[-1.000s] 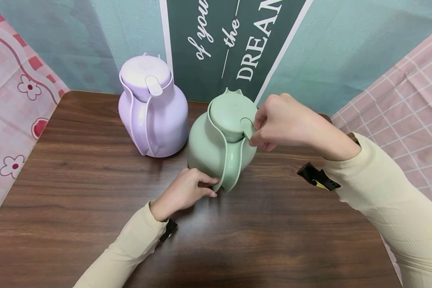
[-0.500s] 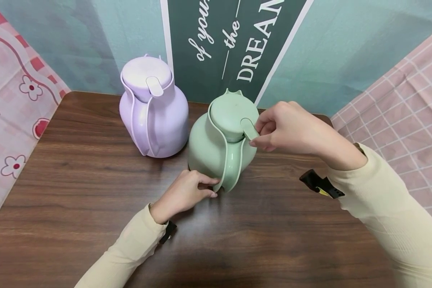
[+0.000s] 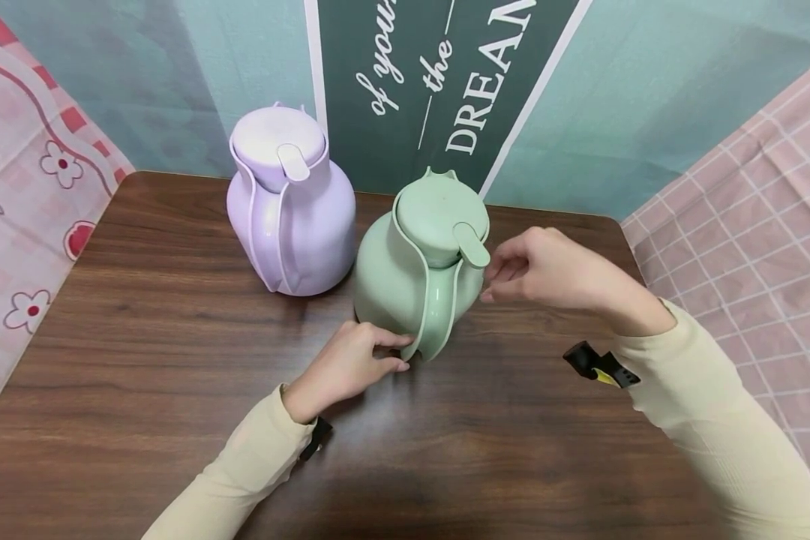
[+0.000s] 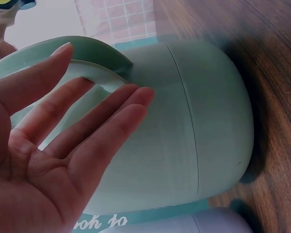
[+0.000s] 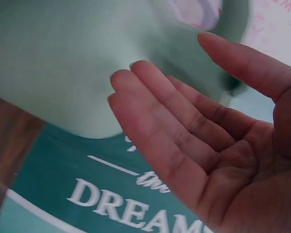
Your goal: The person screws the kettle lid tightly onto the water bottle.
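Observation:
A pale green vacuum jug (image 3: 385,274) stands upright on the table, its curved handle (image 3: 437,300) facing me. At the handle's lower end, thumb and index finger of my left hand (image 3: 349,361) lightly pinch its edge. The left wrist view shows the other fingers stretched out along the green jug (image 4: 213,116). Beside the jug's right side is my right hand (image 3: 547,270), its fingers loosely bent around nothing. The lid's lever (image 3: 471,244) juts out to the right of the handle, just above the right fingertips. In the right wrist view the palm (image 5: 233,179) faces the jug's body (image 5: 63,73).
A matching lilac vacuum jug (image 3: 317,225) stands to the left of the green one. Both are on a brown wood-grain table (image 3: 486,450). Behind hangs a teal cloth (image 3: 648,97) with white lettering; patterned pink cloths (image 3: 769,195) line both sides.
My right hand has let go of the lid lever and dropped down and slightly right of it, beside the jug. The left hand has stayed at the handle.

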{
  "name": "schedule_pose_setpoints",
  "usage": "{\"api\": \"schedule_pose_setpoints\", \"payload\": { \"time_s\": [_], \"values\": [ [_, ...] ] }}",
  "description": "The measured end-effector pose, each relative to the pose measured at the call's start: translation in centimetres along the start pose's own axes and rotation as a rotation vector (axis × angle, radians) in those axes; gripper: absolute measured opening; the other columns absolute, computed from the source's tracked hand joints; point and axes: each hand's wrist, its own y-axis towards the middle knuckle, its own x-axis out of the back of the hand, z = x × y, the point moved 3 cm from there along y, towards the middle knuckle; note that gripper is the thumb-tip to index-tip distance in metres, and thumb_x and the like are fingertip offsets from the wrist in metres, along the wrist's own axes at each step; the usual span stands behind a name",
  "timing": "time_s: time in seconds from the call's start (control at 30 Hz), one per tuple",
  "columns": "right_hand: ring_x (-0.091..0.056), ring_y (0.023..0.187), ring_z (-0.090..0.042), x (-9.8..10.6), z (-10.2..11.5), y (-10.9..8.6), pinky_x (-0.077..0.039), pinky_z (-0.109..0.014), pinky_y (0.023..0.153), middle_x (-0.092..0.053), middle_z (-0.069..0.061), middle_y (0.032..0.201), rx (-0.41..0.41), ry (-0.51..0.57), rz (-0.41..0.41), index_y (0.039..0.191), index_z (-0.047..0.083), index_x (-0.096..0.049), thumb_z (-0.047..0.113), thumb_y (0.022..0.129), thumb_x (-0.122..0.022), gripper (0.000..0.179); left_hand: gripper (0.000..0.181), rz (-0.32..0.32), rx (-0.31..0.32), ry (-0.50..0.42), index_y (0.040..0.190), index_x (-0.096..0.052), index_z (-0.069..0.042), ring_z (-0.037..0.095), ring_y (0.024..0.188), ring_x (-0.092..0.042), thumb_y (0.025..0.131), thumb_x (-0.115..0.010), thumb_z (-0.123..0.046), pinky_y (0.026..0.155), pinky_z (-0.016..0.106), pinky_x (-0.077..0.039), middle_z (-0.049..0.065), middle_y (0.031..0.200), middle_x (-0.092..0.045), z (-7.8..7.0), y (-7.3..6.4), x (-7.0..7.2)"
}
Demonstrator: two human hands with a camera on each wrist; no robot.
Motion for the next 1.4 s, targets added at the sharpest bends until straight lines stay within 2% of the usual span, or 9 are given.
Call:
{"api": "schedule_pose_setpoints", "payload": {
  "time_s": [0.2, 0.33, 0.47, 0.63, 0.77, 1.03, 1.4],
  "values": [
    [-0.061, 0.065, -0.012, -2.1, -3.0, 0.5, -0.046, -0.027, 0.056, -0.068, 0.000, 0.073, -0.056, 0.002, -0.008, 0.087, 0.005, -0.068, 0.016, 0.073, -0.074, 0.019, 0.029, -0.012, -0.008, 0.001, 0.103, -0.071, -0.011, 0.015, 0.096, -0.061, 0.075, -0.074, -0.017, 0.082, 0.031, -0.047, -0.003, 0.099, -0.068, -0.1, 0.0, -0.1],
    [-0.065, 0.076, -0.016, -3.8, -5.0, 1.0, -0.049, -0.031, 0.065, -0.069, -0.005, 0.083, -0.087, 0.023, 0.002, 0.102, -0.002, -0.064, 0.017, 0.073, -0.074, 0.036, 0.029, -0.019, -0.006, 0.005, 0.103, -0.071, -0.010, 0.015, 0.095, -0.062, 0.075, -0.074, -0.016, 0.081, 0.031, -0.047, -0.003, 0.098, -0.068, -0.1, 0.0, -0.1],
    [-0.065, 0.085, -0.022, -5.9, -6.7, 1.6, -0.050, -0.034, 0.074, -0.068, -0.013, 0.094, -0.103, 0.052, 0.006, 0.111, -0.006, -0.059, 0.018, 0.072, -0.075, 0.049, 0.029, -0.019, -0.002, 0.006, 0.103, -0.071, -0.010, 0.015, 0.095, -0.062, 0.075, -0.074, -0.017, 0.081, 0.031, -0.047, -0.003, 0.098, -0.068, 0.0, 0.0, -0.2],
    [-0.061, 0.095, -0.032, -8.7, -8.3, 2.2, -0.048, -0.038, 0.081, -0.060, -0.023, 0.109, -0.115, 0.153, -0.008, 0.115, -0.004, -0.055, 0.014, 0.072, -0.075, 0.051, 0.029, -0.015, 0.011, 0.015, 0.104, -0.070, -0.012, 0.014, 0.092, -0.062, 0.076, -0.074, -0.018, 0.079, 0.032, -0.047, -0.003, 0.098, -0.068, -0.1, 0.1, -0.3],
    [-0.057, 0.103, -0.036, -10.3, -9.0, 2.6, -0.047, -0.041, 0.082, -0.057, -0.025, 0.114, -0.125, 0.199, -0.042, 0.119, -0.003, -0.053, 0.013, 0.071, -0.076, 0.056, 0.029, -0.012, 0.029, 0.007, 0.104, -0.070, -0.012, 0.013, 0.091, -0.062, 0.076, -0.074, -0.017, 0.078, 0.031, -0.047, -0.004, 0.099, -0.068, -0.1, 0.1, -0.3],
    [-0.057, 0.103, -0.036, -12.1, -9.7, 3.1, -0.048, -0.039, 0.081, -0.058, -0.021, 0.115, -0.136, 0.310, -0.081, 0.120, -0.004, -0.050, 0.012, 0.072, -0.076, 0.057, 0.029, -0.016, 0.066, 0.004, 0.103, -0.071, -0.013, 0.014, 0.092, -0.062, 0.075, -0.074, -0.017, 0.079, 0.031, -0.047, -0.004, 0.097, -0.068, -0.2, 0.1, -0.2],
    [-0.057, 0.103, -0.033, -12.8, -9.9, 3.3, -0.045, -0.040, 0.086, -0.059, -0.022, 0.113, -0.135, 0.318, -0.142, 0.119, -0.007, -0.050, 0.013, 0.072, -0.077, 0.057, 0.029, -0.023, 0.080, 0.006, 0.104, -0.071, -0.012, 0.010, 0.086, -0.060, 0.074, -0.074, -0.013, 0.075, 0.029, -0.046, -0.002, 0.099, -0.068, -0.5, 0.1, -0.3]
  ]
}}
